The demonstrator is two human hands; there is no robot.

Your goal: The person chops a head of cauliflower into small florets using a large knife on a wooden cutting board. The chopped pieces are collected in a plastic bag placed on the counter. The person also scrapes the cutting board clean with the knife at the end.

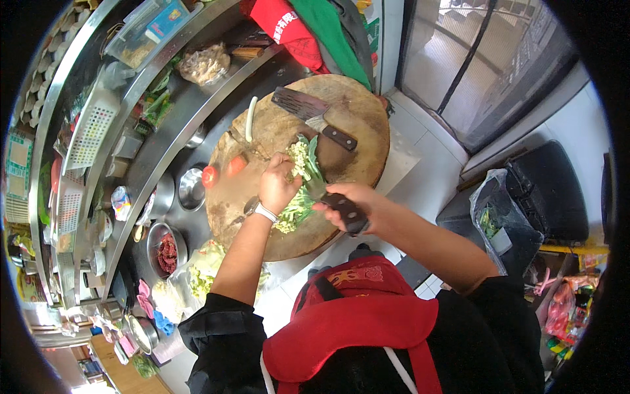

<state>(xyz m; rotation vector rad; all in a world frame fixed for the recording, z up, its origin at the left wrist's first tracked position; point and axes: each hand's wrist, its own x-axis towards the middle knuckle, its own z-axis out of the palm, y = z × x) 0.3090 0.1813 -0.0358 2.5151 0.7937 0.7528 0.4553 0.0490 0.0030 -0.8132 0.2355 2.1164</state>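
My left hand (279, 184), with a white-strapped watch at the wrist, grips pale green-and-white cauliflower florets (299, 156) with green leaves above a round wooden chopping block (364, 113). My right hand (352, 207) is closed round the dark riveted handle of a knife (347, 213); its blade is partly hidden against the vegetable. More cut florets (290, 216) lie below the hands. A second cleaver (310, 111) rests flat near the block's far side. A white-green stalk (251, 119) and two tomato pieces (209, 176) are to the left.
On the steel counter left of the block stand an empty metal bowl (192, 189), a bowl of dark red food (168, 251) and a plastic bag of florets (204, 268). Metal shelves hold white baskets (93, 130). A lined black bin (507, 221) stands at the right.
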